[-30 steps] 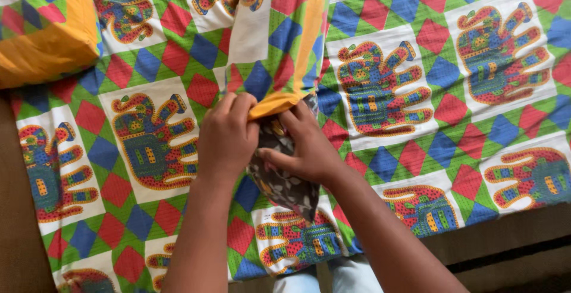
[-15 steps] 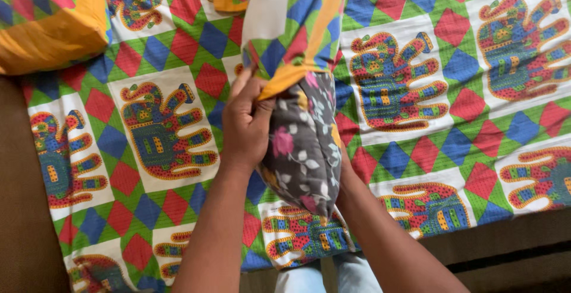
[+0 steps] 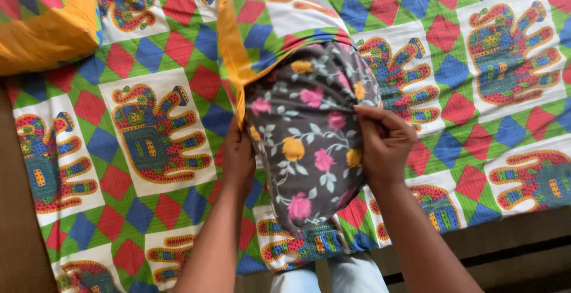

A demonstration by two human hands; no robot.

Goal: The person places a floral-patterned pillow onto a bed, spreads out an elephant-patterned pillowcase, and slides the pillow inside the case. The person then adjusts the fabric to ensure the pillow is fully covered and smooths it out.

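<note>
A grey pillow [image 3: 309, 144] printed with pink and yellow flowers sticks out of a patchwork pillowcase [image 3: 270, 25] with an orange border. My left hand [image 3: 238, 156] grips the pillowcase's orange edge beside the pillow's left side. My right hand [image 3: 383, 144] pinches the grey pillow fabric at its right side. The pillow's far end is hidden inside the pillowcase.
A bedsheet [image 3: 148, 132] with coloured diamonds and elephant figures covers the bed beneath. Another pillow in a matching orange-edged cover [image 3: 41, 19] lies at the top left. The bed's brown edge [image 3: 511, 239] runs along the lower right, and light blue trousers [image 3: 333, 278] show at the bottom.
The grey floral pillow has come much further into view and spread wider. My right hand moved from behind the pillow onto its right side. My left hand dropped lower along the left edge.
</note>
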